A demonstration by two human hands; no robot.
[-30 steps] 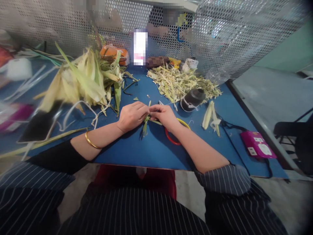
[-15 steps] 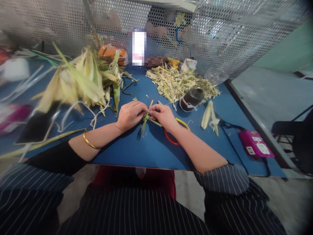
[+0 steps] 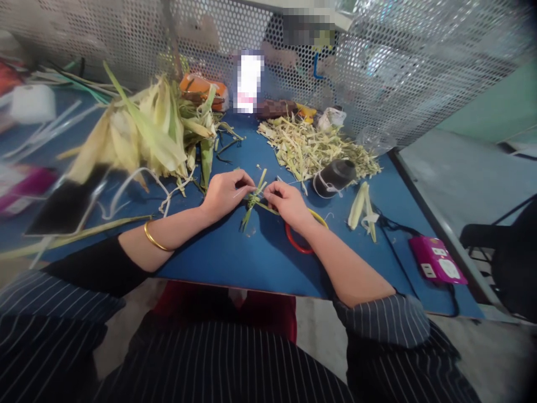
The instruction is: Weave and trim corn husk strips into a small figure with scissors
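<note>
Both hands have drawn slightly apart since the previous frames, exposing more of the small green leaf knot [image 3: 253,201] between them. From the left, a dark phone [image 3: 62,207] lies at the edge of the blue worktop [image 3: 235,257], with a heap of pale husks [image 3: 146,134] behind it. The left hand [image 3: 224,193], a gold bangle [image 3: 154,240] on its wrist, is closed to a pinch on one side of the knot, apparently pulling a fine thread or strip. The knot sits at the centre of the worktop, just off or resting on its surface; which cannot be told. The right hand [image 3: 287,202] is likewise curled shut, pinching the knot's other side, over red-and-yellow scissors [image 3: 298,238]. Behind lie shredded trimmings [image 3: 310,148], a black spool [image 3: 334,178] and two husk strips [image 3: 363,204]; a pink power strip [image 3: 438,263] sits far right. The risk, as judged from this frame: too hard a pull from either side could snap the thin strip or slip the knot loose, since both grips are fingertip-only.
</note>
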